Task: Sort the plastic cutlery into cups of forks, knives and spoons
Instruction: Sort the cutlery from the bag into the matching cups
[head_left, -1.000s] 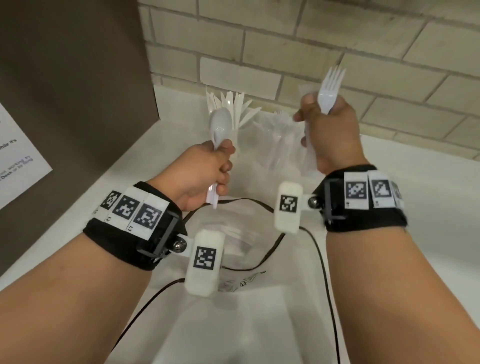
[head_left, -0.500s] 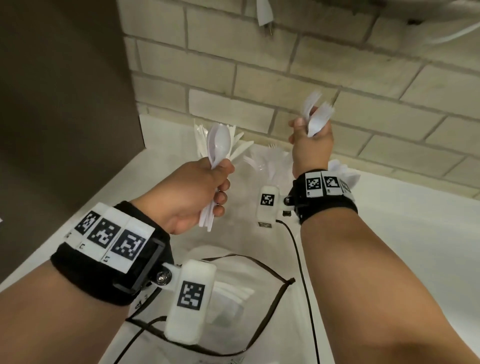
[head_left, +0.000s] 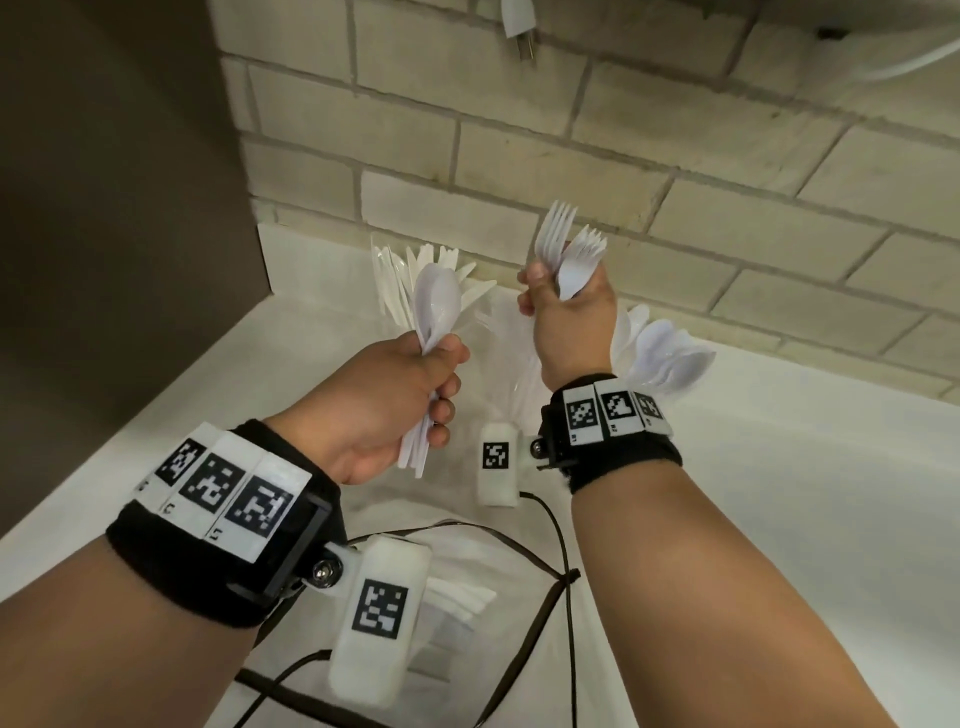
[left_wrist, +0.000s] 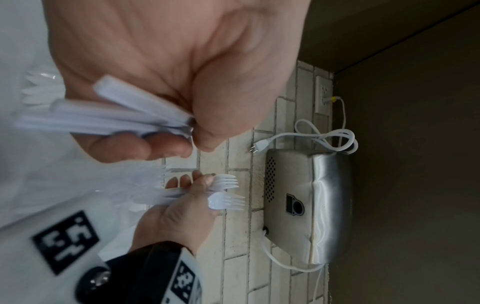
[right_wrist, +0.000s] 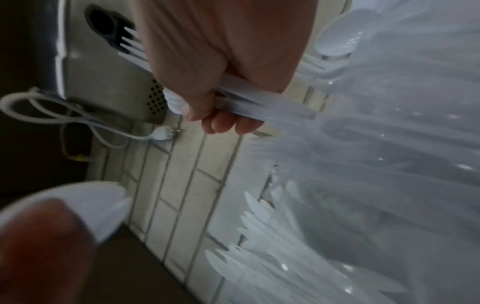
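Note:
My left hand grips a bunch of white plastic spoons, bowls up; their handles stick out below my curled fingers. My right hand grips a bunch of white forks, tines up, above the middle cup. Against the brick wall stand three clear cups: knives on the left, a middle cup of forks largely hidden behind my hands, and spoons on the right. In the right wrist view the fork handles pass through my fist, with the knives below.
A clear plastic bag with a dark rim lies on the white counter near me, holding more white cutlery. A brown panel closes the left side. A steel appliance with a white cord hangs on the wall above.
Both hands rose and moved toward the cups at the wall. My right hand's forks now stand over the middle cup. The spoons stay in my left hand.

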